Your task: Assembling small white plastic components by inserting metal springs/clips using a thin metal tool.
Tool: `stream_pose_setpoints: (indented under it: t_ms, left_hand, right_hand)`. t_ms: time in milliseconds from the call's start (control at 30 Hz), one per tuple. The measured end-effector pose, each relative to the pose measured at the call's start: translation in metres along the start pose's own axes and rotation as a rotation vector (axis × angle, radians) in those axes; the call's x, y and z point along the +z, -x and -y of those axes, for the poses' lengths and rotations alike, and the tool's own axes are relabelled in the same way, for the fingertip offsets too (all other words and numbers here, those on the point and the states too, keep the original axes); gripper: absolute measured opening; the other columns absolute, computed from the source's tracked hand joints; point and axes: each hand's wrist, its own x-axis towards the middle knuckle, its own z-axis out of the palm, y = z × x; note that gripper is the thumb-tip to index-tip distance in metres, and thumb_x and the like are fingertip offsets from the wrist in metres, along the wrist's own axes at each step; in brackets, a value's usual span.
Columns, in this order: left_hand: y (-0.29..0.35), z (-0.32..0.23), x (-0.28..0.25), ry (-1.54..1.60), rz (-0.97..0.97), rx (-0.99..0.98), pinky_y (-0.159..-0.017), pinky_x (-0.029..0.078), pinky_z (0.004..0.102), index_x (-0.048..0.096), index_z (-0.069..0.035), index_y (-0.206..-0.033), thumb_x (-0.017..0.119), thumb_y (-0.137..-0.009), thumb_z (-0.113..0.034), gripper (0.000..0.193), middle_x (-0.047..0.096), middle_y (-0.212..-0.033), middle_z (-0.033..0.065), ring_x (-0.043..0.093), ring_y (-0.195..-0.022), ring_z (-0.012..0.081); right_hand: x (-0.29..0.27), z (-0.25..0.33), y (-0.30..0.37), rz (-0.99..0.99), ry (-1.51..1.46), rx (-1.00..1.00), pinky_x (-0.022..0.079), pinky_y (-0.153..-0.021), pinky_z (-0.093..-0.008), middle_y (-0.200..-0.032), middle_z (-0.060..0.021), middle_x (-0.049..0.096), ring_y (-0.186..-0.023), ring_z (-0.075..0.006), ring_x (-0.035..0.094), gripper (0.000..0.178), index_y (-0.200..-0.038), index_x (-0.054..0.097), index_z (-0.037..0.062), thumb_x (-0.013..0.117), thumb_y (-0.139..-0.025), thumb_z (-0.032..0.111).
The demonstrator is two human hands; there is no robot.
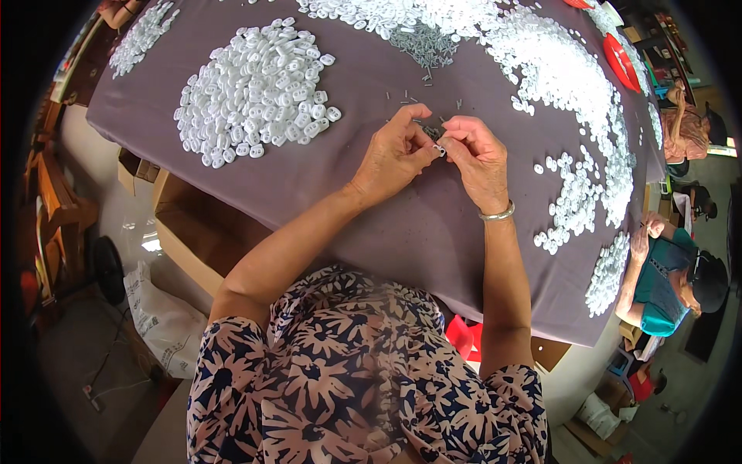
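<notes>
Over the cloth, my left hand (396, 155) and my right hand (479, 164) meet, thumbs and fingers closed in a pinch. Between their fingertips is a small white plastic piece (441, 151) with dark spots, mostly covered by the fingers. Whether a pin is also held there cannot be made out. Just beyond the fingers lie a few short grey pins (433, 131), partly hidden by my hands. Farther off is a heap of similar grey pins (423, 45). To the left spreads a big pile of rounded white plastic pieces (251, 89) with holes.
More white pieces (564, 66) cover the far and right parts of the brown tablecloth (371, 247). A red tray (621, 62) rests at the far right. An open cardboard box (193, 232) stands below the left edge. Another person in teal (661, 286) sits at the right.
</notes>
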Motion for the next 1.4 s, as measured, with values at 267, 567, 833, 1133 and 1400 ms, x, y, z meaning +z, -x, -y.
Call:
stream_pose_setpoints:
  t_ms: [267, 567, 833, 1133, 1400]
  left_hand:
    - [0.002, 0.000, 0.001, -0.039, -0.037, 0.023, -0.053, 0.046, 0.0238, 0.041, -0.001, -0.124, 0.067, -0.086, -0.004, 0.046, 0.061, -0.075, 0.0051, 0.053, -0.060, 0.0073]
    - [0.002, 0.000, 0.003, -0.054, -0.100, 0.000, -0.053, 0.049, 0.0255, 0.038, 0.000, -0.122, 0.067, -0.086, -0.005, 0.047, 0.062, -0.075, 0.0067, 0.056, -0.061, 0.0093]
    - [0.000, 0.001, 0.002, -0.053, -0.076, 0.009, -0.054, 0.052, 0.0259, 0.037, -0.001, -0.122, 0.065, -0.086, -0.002, 0.045, 0.064, -0.078, 0.0079, 0.059, -0.065, 0.0099]
    - [0.001, -0.003, 0.001, -0.018, -0.027, -0.023, -0.057, 0.051, 0.0226, 0.036, -0.001, -0.124, 0.063, -0.086, 0.001, 0.047, 0.062, -0.081, 0.0053, 0.059, -0.070, 0.0078]
    - [0.001, 0.000, 0.002, 0.000, -0.020, 0.006, -0.053, 0.049, 0.0225, 0.039, -0.001, -0.120, 0.065, -0.085, 0.001, 0.044, 0.062, -0.078, 0.0052, 0.056, -0.064, 0.0066]
  right_hand:
    - [0.006, 0.000, 0.001, -0.032, 0.084, -0.049, 0.048, -0.068, -0.0199, -0.085, 0.0000, 0.064, -0.076, -0.0046, 0.056, 0.023, -0.111, 0.060, -0.0011, 0.059, -0.089, -0.007]
    - [0.020, 0.001, 0.003, -0.122, 0.329, -0.200, 0.048, -0.066, -0.0195, -0.081, 0.0019, 0.062, -0.071, -0.0038, 0.054, 0.025, -0.110, 0.060, -0.0023, 0.060, -0.086, -0.009]
    - [0.020, -0.005, 0.003, -0.148, 0.170, -0.138, 0.052, -0.068, -0.0220, -0.083, -0.0011, 0.064, -0.074, -0.0057, 0.060, 0.019, -0.105, 0.061, -0.0024, 0.058, -0.087, -0.009]
    - [0.013, -0.003, 0.004, -0.066, 0.160, -0.097, 0.053, -0.067, -0.0230, -0.083, -0.0028, 0.064, -0.072, -0.0079, 0.062, 0.011, -0.098, 0.063, -0.0031, 0.056, -0.090, -0.005]
    - [0.003, 0.004, 0.001, -0.194, -0.015, 0.017, 0.048, -0.058, -0.0238, -0.080, -0.0055, 0.064, -0.060, -0.0076, 0.053, 0.017, -0.095, 0.064, -0.0030, 0.049, -0.093, 0.005]
